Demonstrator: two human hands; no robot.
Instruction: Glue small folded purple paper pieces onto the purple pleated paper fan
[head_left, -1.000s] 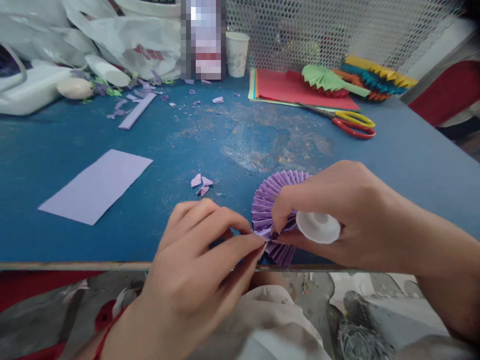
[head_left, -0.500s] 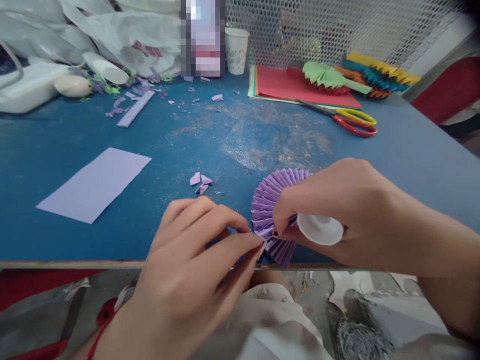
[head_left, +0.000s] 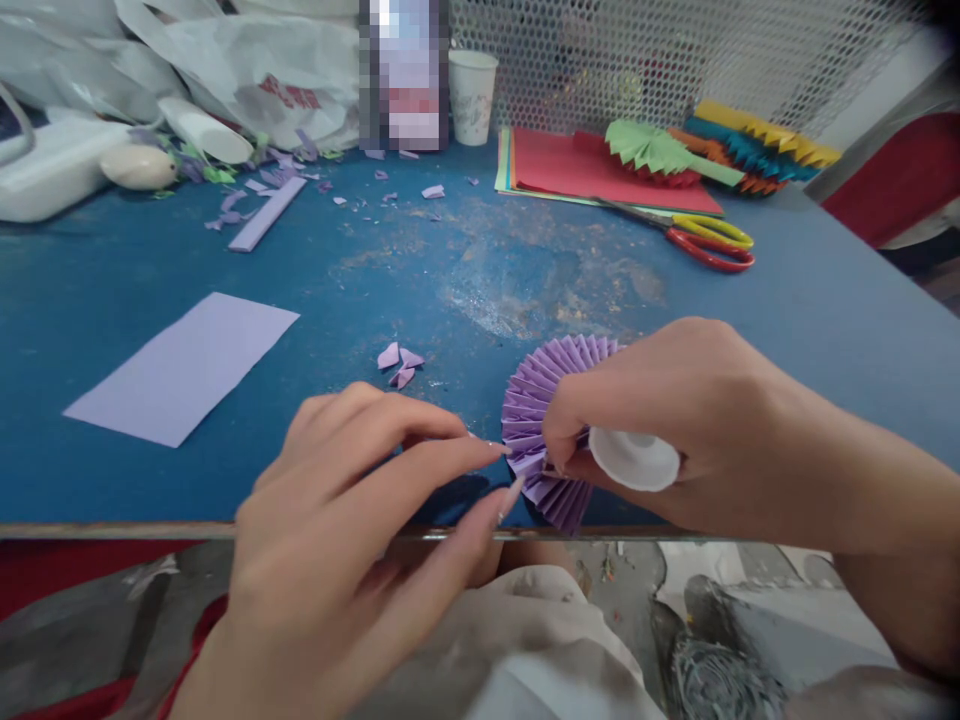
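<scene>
A pleated purple paper fan [head_left: 525,400] lies near the table's front edge, spread into a rounded shape and partly covered by my right hand. My right hand [head_left: 667,410] is closed around what looks like a white glue bottle [head_left: 637,460], its round base turned toward me. The bottle's other end is mostly hidden by my fingers, low over the pleats. At the fan's left edge is my left hand [head_left: 375,500], thumb and fingertips apart, with nothing seen between them. Small purple paper scraps [head_left: 401,362] lie just beyond it.
A flat purple sheet [head_left: 184,370] and a folded purple strip [head_left: 266,215] lie left. Scissors [head_left: 705,240] rest beside coloured paper [head_left: 555,170] and pleated pieces [head_left: 652,150] at back right. A paper cup [head_left: 472,100] and plastic bags [head_left: 262,80] stand behind.
My left hand has shifted slightly left, and its thumb and fingertips have parted from the pinch at the fan's edge. My right hand and the fan have barely moved.
</scene>
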